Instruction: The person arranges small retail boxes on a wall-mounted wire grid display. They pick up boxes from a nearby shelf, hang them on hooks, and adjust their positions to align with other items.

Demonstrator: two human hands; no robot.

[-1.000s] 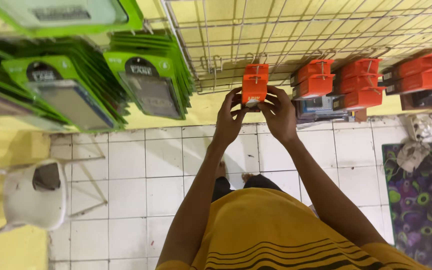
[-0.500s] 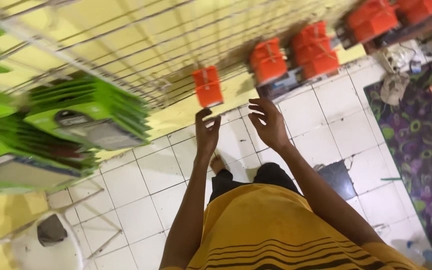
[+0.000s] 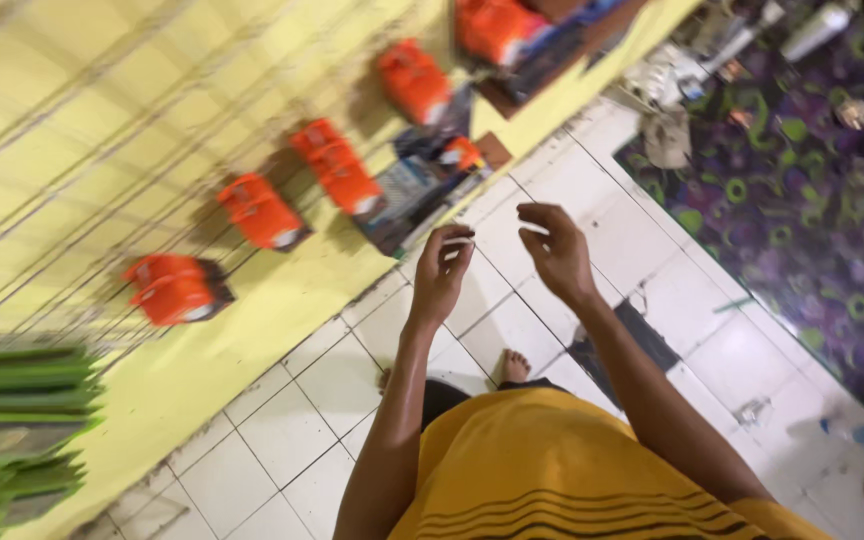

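Where orange packs [image 3: 260, 212] hang, both hands [image 3: 441, 272] empty.

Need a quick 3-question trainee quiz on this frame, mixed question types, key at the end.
1. True or false: the left hand grips one of the orange packets hanging on the wire grid rack.
2. What kind of surface lies below both hands? A) white tiled floor B) wooden table C) metal tray
3. The right hand is nearer to which: the purple patterned rug or the stack of green packets?

Key
1. False: both hands are held up away from the rack. A thin pale item seems pinched in each hand's fingers, too small to identify.
2. A
3. The purple patterned rug
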